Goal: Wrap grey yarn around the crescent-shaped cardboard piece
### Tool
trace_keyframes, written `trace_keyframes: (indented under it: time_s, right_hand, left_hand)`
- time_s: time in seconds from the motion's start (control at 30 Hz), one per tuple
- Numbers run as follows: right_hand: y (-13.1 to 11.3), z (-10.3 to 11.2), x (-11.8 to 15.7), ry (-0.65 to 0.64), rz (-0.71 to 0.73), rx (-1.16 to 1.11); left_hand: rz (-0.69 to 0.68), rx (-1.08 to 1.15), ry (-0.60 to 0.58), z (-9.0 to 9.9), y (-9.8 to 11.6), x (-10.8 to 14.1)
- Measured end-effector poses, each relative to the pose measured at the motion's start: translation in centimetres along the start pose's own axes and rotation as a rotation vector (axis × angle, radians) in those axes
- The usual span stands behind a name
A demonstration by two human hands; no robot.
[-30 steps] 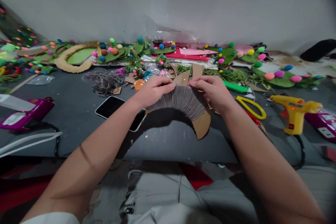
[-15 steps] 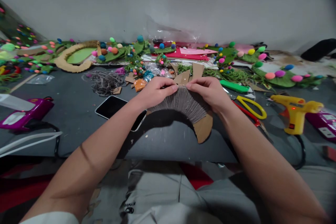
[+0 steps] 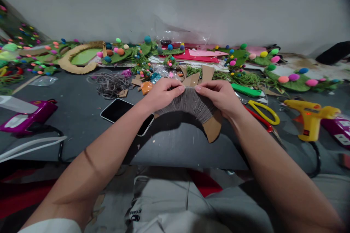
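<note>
A curved cardboard piece [image 3: 212,128], wrapped over most of its length in grey yarn [image 3: 191,105], is held up over the dark table. My left hand [image 3: 166,94] pinches its upper edge left of the middle. Just to the right, my right hand [image 3: 216,94] pinches the same edge, with a small gap between the two thumbs. Bare cardboard shows at the right end; my left hand and wrist partly cover the left end. Behind my left forearm lies a black-screened phone [image 3: 117,110]. A tangle of loose grey yarn [image 3: 111,84] rests beyond the phone.
On the right are a yellow glue gun [image 3: 310,116], yellow-and-red-handled scissors [image 3: 264,113] and a green cutter [image 3: 246,90]. A purple tool [image 3: 41,114] with a cord lies at left. Green felt, pompoms and a tan C-shaped piece [image 3: 79,67] line the wall.
The bare right end of the curved piece has tilted slightly upward. Both hands keep their pinch on its upper edge. The whole view has shifted a little.
</note>
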State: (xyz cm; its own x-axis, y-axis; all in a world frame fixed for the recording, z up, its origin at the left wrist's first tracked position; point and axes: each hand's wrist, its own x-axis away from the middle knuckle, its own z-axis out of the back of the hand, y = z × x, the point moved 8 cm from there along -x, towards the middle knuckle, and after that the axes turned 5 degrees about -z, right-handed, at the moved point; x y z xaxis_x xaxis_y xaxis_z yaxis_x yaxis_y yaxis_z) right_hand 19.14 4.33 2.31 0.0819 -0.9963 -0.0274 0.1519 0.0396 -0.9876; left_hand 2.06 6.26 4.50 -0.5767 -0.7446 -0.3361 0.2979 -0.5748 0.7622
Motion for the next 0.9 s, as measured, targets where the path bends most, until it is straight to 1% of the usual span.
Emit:
trace_keyframes:
  time_s: [0.2, 0.37, 0.6, 0.9]
  right_hand:
    - [-0.1, 0.1, 0.0, 0.013, -0.023, 0.015]
    - [0.0, 0.1, 0.0, 0.017, -0.075, -0.030]
    - [-0.3, -0.1, 0.0, 0.018, -0.007, 0.052]
    - [0.1, -0.2, 0.1, 0.015, -0.040, 0.054]
  left_hand:
    - [0.002, 0.019, 0.001, 0.1, -0.1, 0.0]
    - [0.003, 0.002, -0.002, 0.2, -0.4, -0.1]
    - [0.004, 0.018, -0.043, -0.8, 0.0, -0.2]
    - [0.014, 0.061, -0.053, -1.1, -0.4, -0.2]
